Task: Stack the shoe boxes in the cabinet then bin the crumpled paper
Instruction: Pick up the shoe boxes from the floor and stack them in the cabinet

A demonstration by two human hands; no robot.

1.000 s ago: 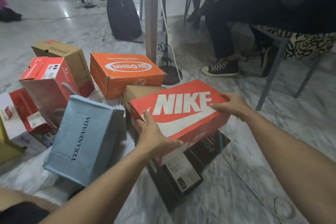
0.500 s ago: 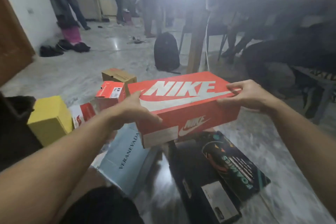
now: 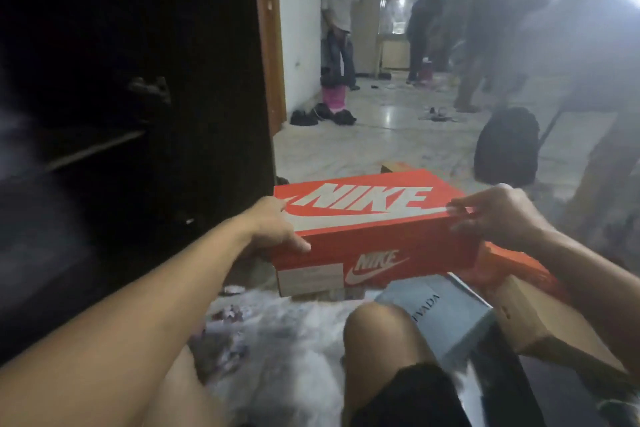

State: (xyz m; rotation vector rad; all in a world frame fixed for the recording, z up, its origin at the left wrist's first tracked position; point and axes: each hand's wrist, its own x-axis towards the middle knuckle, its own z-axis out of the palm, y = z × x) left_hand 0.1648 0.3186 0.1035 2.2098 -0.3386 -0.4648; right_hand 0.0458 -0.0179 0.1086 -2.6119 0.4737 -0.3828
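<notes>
While held level above the floor, sits lifted between both hands: orange shoe box (image 3: 374, 243), lid printed with large white lettering and a swoosh, pale label on the near end. Stiff cardboard, sharp corners, matte faces.

Far left: dark cabinet (image 3: 131, 114), interior almost black, one faint shelf edge slanting across it, contents impossible to make out. Bounded on its right by a brown wooden door edge (image 3: 272, 45), upright, just left of the box's far corner. Nothing between box and cabinet opening but the left forearm.

Left hand (image 3: 273, 229) clasped over the box's left end, thumb on the lid, fingers wrapped down the side. Below the forearm, crumpled paper (image 3: 277, 333), whitish, rumpled, with small torn scraps scattered on it, spread over the floor between the bare knees.

Behind, pale polished marble floor (image 3: 381, 142), glossy and open toward the back of the room; dark shoes beside the wall, standing people beyond, blurred.

Under the box's right half, pale blue box (image 3: 440, 315), smooth, lettered, tilted, touching a knee. Black backpack (image 3: 507, 146), soft and rounded, upright on the floor well behind the orange box.

Right hand (image 3: 498, 215) gripping the box's right end, fingertips curled over the lid edge. Beneath that wrist, second orange box (image 3: 516, 262) lying over a plain brown cardboard box (image 3: 540, 322), crowding the right side closely.
</notes>
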